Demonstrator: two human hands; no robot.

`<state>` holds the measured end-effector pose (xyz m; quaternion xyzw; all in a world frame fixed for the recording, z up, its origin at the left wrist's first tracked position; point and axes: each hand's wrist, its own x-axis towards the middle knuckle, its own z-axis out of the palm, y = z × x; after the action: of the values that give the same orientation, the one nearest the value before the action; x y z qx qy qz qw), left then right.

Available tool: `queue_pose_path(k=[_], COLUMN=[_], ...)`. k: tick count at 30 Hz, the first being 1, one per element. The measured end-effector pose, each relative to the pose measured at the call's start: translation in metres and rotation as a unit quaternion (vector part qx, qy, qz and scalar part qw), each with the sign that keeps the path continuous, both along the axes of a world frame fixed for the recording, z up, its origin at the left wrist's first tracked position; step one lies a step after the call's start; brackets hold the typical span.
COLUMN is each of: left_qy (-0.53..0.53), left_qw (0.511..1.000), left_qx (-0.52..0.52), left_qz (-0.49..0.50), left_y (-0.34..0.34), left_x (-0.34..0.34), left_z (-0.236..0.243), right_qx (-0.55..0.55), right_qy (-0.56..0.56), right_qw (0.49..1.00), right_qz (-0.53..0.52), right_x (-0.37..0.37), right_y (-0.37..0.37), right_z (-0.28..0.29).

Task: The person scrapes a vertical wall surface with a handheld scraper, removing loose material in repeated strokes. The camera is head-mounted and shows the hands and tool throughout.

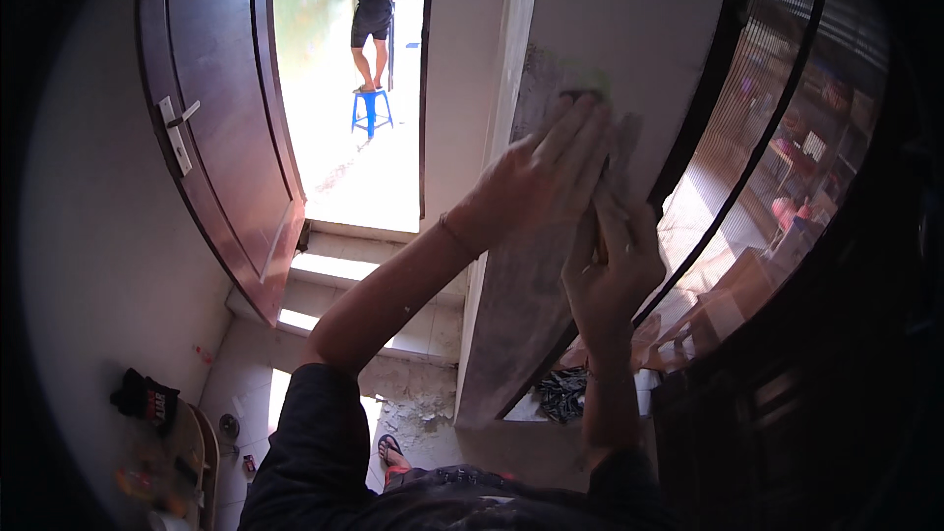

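A narrow wall section stands in front of me, its pale paint worn to grey, patchy plaster in the middle. My left hand lies against it, fingers stretched out and flat over a dark edge at their tips. Just below and to the right, my right hand is closed around the yellowish handle of a scraper-like tool. Most of this tool is hidden by my hands, so its exact kind is unclear. Slight blur surrounds the left fingertips.
A brown door stands open at left, above tiled steps with flaky debris near their foot. Outside, a person stands on a blue stool. A ribbed window is at right. A rounded table holds items at lower left.
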<state>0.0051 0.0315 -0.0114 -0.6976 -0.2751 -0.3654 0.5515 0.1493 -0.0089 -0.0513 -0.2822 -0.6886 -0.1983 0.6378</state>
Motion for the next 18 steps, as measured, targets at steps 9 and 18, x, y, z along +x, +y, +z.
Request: queue_pose_path(k=[9,18], left_qy=[-0.006,-0.035], left_qw=[1.000,0.998], left_qx=[0.010,0.001], left_qz=[-0.007,-0.049], left_y=[0.000,0.003], left_x=[0.001,0.002], left_z=[0.003,-0.003], right_qx=[-0.026,-0.049], right_qy=[0.003,-0.004], right_qw=[1.000,0.999], right_qz=[0.003,0.024], right_x=[0.000,0.002], right_y=[-0.007,-0.011], right_z=[0.004,0.003])
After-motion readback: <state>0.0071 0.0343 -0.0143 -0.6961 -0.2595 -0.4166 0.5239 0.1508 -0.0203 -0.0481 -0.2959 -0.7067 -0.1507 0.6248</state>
